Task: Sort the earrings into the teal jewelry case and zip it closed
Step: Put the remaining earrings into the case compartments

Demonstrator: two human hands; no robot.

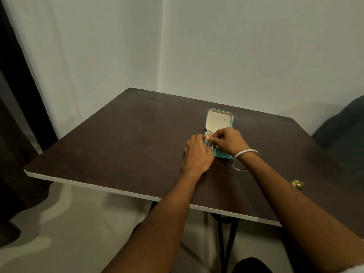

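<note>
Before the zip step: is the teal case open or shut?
Open. The teal case's lid lies back, showing its cream lining and three tabs, while both hands work over the base.

Matt dark table, cream velvety case lining, shiny metal bangle

We see a teal jewelry case with cream lining, a dark brown table, a silver bangle, a gold earring

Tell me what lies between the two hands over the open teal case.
Head view: a small gold earring, pinched between left hand and right hand over the teal jewelry case.
</note>
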